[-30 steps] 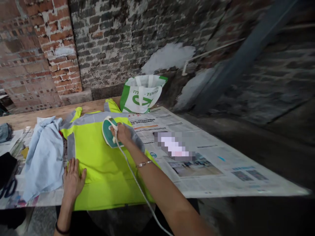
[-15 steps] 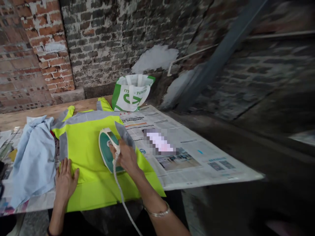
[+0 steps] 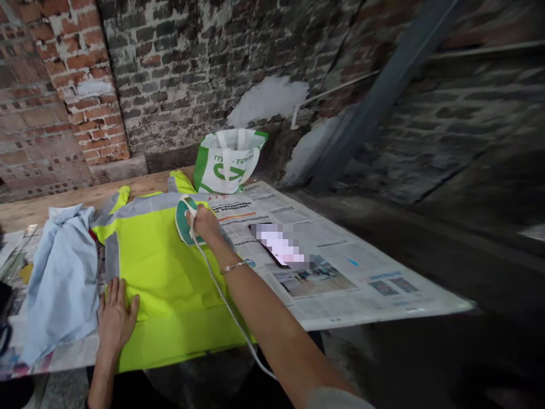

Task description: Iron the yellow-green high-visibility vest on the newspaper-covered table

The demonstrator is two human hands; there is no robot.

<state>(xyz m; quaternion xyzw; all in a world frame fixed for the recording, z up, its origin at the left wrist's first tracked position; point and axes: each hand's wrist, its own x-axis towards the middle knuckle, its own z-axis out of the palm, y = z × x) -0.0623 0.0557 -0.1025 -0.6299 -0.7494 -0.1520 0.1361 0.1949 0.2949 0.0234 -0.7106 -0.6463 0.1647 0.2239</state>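
Observation:
A bright yellow garment with grey bands (image 3: 166, 272) lies spread on the table. My right hand (image 3: 205, 222) is wrapped round the handle of a green and white clothes iron (image 3: 184, 218), whose base rests on the upper right part of the garment. A pale cord (image 3: 219, 287) runs from the iron's back down past my forearm. My left hand (image 3: 116, 313) lies flat with its fingers stretched on the garment's lower left edge. Beside it, to the left, is a crumpled light blue cloth (image 3: 63, 278).
Newspaper (image 3: 340, 295) covers the right side of the table, with a phone (image 3: 276, 244) lying on it, its screen blurred out. A white and green bag (image 3: 230, 165) stands at the back. Behind the table rises a brick wall (image 3: 179, 74); a slanted grey beam (image 3: 383, 91) is at right.
My right hand has slid the iron away from me, up the garment toward its upper grey band. My left hand stays in about the same place.

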